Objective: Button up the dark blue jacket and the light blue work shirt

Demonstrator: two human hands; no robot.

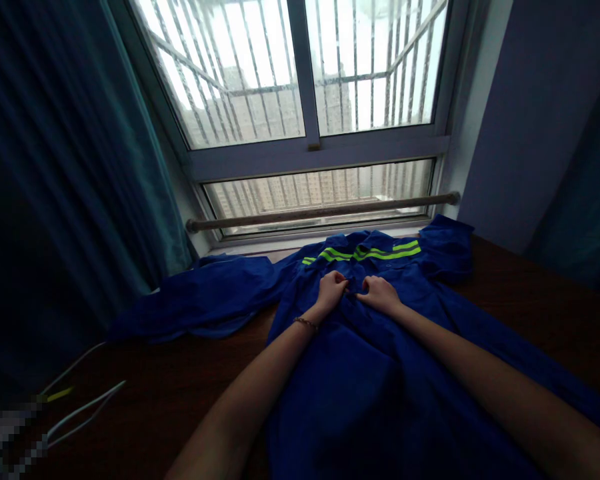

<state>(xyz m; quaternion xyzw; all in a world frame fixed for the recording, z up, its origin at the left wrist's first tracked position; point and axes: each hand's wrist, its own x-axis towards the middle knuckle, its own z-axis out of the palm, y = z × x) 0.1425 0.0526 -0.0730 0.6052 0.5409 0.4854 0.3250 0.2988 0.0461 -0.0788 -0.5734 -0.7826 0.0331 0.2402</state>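
Observation:
A blue work jacket [340, 373] with yellow-green and grey reflective stripes across its chest lies spread on a dark wooden surface, its collar end toward the window. One sleeve stretches out to the left, the other is bunched at the upper right. Both hands meet at the front opening, just below the stripes. My left hand [333, 288], with a bracelet on its wrist, pinches the cloth at the opening. Close beside it, my right hand [379, 293] grips the fabric on the other side with bent fingers. Whatever small fastener may lie between the fingertips is hidden.
A window [310, 147] with outside bars and a horizontal rail [325, 212] stands behind the jacket. Blue-green curtains [95, 133] hang at the left. White cables [87, 405] and a yellow strip [60, 394] lie on the dark wooden surface [180, 400].

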